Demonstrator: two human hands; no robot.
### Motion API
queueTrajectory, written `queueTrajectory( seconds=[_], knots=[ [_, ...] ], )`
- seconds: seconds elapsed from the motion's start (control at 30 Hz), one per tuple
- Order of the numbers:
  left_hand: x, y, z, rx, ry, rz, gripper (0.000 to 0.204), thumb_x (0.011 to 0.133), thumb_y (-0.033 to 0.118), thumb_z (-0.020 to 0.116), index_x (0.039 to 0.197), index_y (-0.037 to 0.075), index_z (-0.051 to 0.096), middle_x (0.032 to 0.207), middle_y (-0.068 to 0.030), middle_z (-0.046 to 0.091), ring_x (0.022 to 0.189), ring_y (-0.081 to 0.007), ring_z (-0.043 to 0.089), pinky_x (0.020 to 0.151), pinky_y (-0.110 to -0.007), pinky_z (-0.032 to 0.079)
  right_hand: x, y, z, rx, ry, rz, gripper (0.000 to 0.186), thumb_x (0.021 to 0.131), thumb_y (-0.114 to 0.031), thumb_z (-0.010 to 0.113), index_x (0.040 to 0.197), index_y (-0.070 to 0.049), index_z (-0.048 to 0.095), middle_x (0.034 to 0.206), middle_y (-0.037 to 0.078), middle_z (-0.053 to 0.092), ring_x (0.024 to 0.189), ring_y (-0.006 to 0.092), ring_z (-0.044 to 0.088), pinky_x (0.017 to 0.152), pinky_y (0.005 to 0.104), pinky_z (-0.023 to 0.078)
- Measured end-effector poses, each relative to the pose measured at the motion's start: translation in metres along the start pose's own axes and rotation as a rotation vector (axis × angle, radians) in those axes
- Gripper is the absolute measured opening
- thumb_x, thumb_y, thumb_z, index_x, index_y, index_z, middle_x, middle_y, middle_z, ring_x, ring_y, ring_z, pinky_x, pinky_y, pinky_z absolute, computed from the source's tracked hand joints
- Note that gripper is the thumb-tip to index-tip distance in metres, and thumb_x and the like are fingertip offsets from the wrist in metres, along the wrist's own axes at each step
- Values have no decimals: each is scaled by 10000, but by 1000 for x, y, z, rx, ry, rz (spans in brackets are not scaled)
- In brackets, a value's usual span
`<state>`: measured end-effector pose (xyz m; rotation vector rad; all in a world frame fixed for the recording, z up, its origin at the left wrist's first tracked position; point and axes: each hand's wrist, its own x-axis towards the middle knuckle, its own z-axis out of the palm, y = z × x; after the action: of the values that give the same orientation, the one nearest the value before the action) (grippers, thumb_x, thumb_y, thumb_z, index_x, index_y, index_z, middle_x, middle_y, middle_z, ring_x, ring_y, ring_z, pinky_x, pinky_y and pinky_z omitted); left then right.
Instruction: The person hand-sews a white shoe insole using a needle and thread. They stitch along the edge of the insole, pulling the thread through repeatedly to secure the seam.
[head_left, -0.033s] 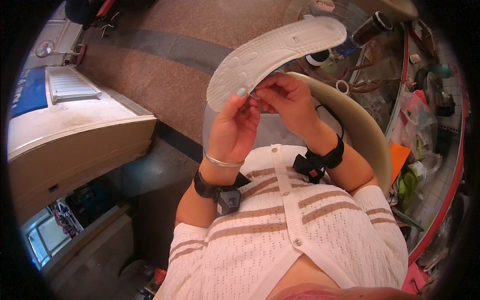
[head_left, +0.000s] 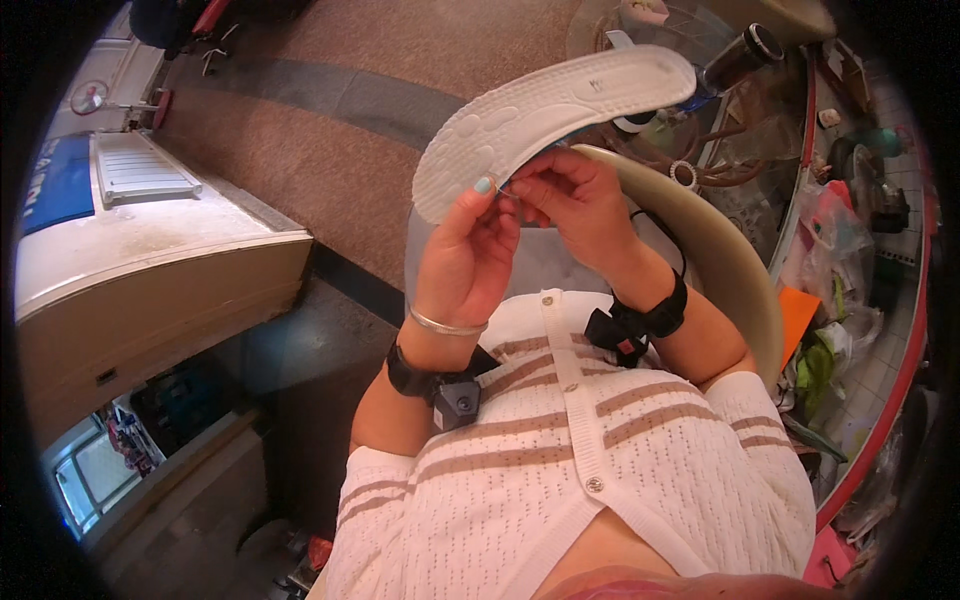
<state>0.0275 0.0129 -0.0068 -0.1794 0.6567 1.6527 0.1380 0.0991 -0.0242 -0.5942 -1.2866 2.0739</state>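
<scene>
A white shoe insole [head_left: 545, 115] with a raised pattern and a blue underside showing along its near edge is held up in front of me. My left hand [head_left: 467, 245] is closed on the near edge of its broad end, thumb at the rim. Beside it, my right hand [head_left: 578, 205] pinches close against the same edge, fingertips nearly meeting the left ones. A thin pale strand seems to show between the fingertips, too small to make out. The narrower end points up and to the right, beyond both hands.
A beige chair back [head_left: 715, 225] curves behind my right arm. Farther right are a dark-lidded tumbler [head_left: 742, 58], plastic bags [head_left: 835, 235] and an orange sheet [head_left: 797, 325]. A white-topped counter [head_left: 165, 235] stands at the left over a brown floor [head_left: 290, 150].
The narrow end of the insole has tipped slightly down and its face has tilted a little. Both hands keep almost the same place and hold.
</scene>
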Motion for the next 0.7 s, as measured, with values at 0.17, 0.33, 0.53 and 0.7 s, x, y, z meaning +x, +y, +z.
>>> queueTrajectory(
  seconds=[0.17, 0.33, 0.53, 0.7],
  knots=[
    [2, -1, -4, -14, -30, 18, 144, 825, 111, 575, 921, 5, 560, 836, -71, 590, 729, -127, 544, 617, -197, 468, -2, -8, 4, 60, -33, 40, 78, 805, 23, 542, 878, 28, 570, 856, 70, 612, 790, 130, 599, 707, 245, 505],
    [1, 0, -2, 7, -9, 1, 124, 818, 104, 581, 909, 23, 562, 829, -51, 587, 736, -118, 540, 637, -205, 445, -3, 0, 2, 72, 16, -70, 81, 768, 32, 588, 844, 27, 563, 856, 59, 605, 777, 127, 595, 707, 244, 504],
    [1, -1, -7, 211, 66, 134, 150, 801, 86, 597, 940, 37, 569, 859, -31, 594, 754, -114, 542, 665, -220, 430, 0, -8, 3, -562, 194, -559, 96, 687, 39, 646, 751, -2, 587, 714, 52, 564, 637, 136, 567, 566, 237, 458],
    [0, -4, -2, 283, 73, 193, 157, 806, 80, 589, 959, 43, 576, 892, -23, 599, 771, -107, 542, 691, -220, 424, 0, -9, 8, -768, 190, -645, 121, 642, 9, 672, 730, -42, 607, 646, 77, 500, 556, 200, 514, 489, 263, 407]
  ],
)
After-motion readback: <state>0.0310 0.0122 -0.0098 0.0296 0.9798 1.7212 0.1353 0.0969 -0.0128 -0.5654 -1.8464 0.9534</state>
